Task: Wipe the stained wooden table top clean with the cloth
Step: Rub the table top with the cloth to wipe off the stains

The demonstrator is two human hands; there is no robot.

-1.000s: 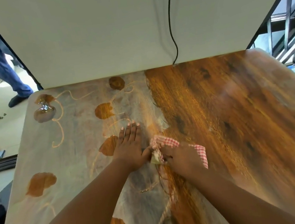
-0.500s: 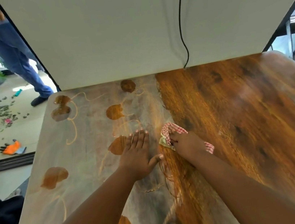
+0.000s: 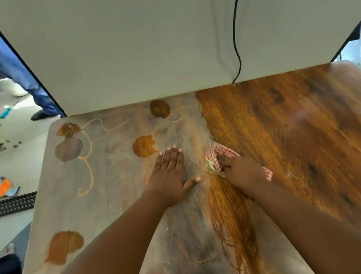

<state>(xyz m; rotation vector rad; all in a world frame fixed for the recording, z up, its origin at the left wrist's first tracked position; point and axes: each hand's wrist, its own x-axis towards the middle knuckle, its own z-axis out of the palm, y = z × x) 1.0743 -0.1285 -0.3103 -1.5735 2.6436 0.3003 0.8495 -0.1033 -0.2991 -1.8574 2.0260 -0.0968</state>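
The wooden table top (image 3: 313,132) is orange-brown and glossy on its right half; its left half looks dull grey with several brown stain blots (image 3: 144,145) and thin orange trails. My right hand (image 3: 241,170) presses a red-and-white checked cloth (image 3: 217,152) onto the table at the border between the two halves. My left hand (image 3: 171,175) lies flat on the grey part just left of the cloth, fingers together and thumb out, holding nothing.
A white panel (image 3: 138,45) with a black cable (image 3: 236,36) stands along the table's far edge. On the floor at left lie an orange glove (image 3: 0,188), scattered leaves, plant pots, and a person's blue trouser leg (image 3: 1,55).
My right hand has pushed the cloth away from me, up the table. My left hand has also slid a little farther forward. The view has tilted slightly.
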